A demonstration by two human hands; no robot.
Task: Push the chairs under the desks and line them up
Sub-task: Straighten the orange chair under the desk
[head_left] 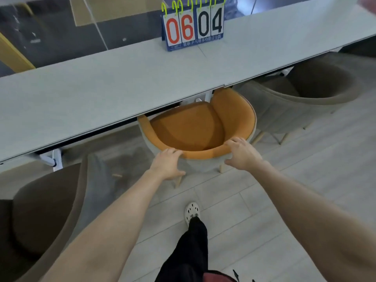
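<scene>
- both hands on the curved back rim of the orange tub chair [195, 127]: left hand [167, 163] and right hand [242, 154], fingers curled over the rim, gripping it.
- front of seat already tucked beneath the long grey desk [101, 94]; back half out, so probably mid-push.
- brown chair [317, 86] at right partly under, looks about level.
- brown chair [46, 210] at left well out from the desk, likely left to do.
- flip scoreboard [193, 27] on the desk top, clear of the work.

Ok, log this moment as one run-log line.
step: pushing orange chair under desk | left hand: on backrest rim | right hand: on backrest rim | chair: partly under
</scene>
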